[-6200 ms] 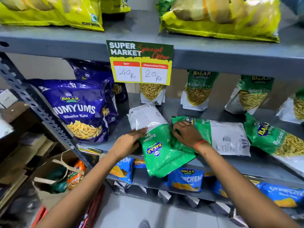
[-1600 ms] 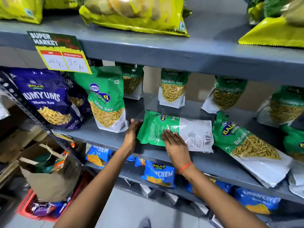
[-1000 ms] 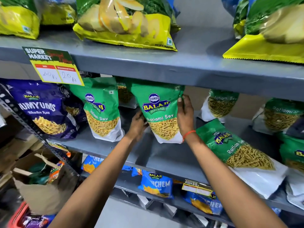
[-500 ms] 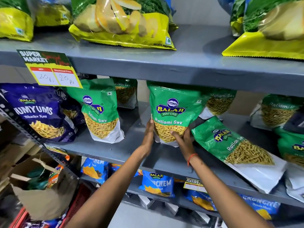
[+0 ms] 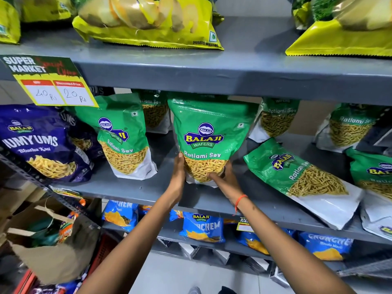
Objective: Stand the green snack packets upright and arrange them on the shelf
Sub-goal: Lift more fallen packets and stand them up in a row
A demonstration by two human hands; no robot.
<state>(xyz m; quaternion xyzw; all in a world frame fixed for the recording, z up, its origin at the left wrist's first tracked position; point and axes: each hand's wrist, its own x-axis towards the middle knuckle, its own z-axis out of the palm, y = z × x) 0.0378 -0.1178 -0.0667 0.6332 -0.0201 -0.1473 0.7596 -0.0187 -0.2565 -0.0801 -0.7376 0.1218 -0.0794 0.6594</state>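
A green Ratlami Sev packet [image 5: 206, 132] stands upright in the middle of the grey shelf [image 5: 131, 190]. My left hand [image 5: 177, 170] presses its lower left edge and my right hand [image 5: 226, 180] grips its bottom right corner. Another green packet [image 5: 122, 134] stands upright to the left, apart from it. To the right, a green packet [image 5: 297, 175] lies flat on the shelf, and another [image 5: 375, 179] lies at the far right edge. Several more green packets [image 5: 277, 117] stand against the back wall.
Purple Yumyums packets [image 5: 40, 143] fill the shelf's left end. A price sign [image 5: 51, 83] hangs from the upper shelf [image 5: 233, 75], which carries yellow wafer bags [image 5: 148, 24]. Blue packets [image 5: 203, 229] sit on the shelf below. A brown paper bag [image 5: 48, 251] stands on the floor at left.
The flat packet was lifted and stood upright in the shelf's middle. Since half a second ago both hands stay at its base, and the packet sits slightly straighter.
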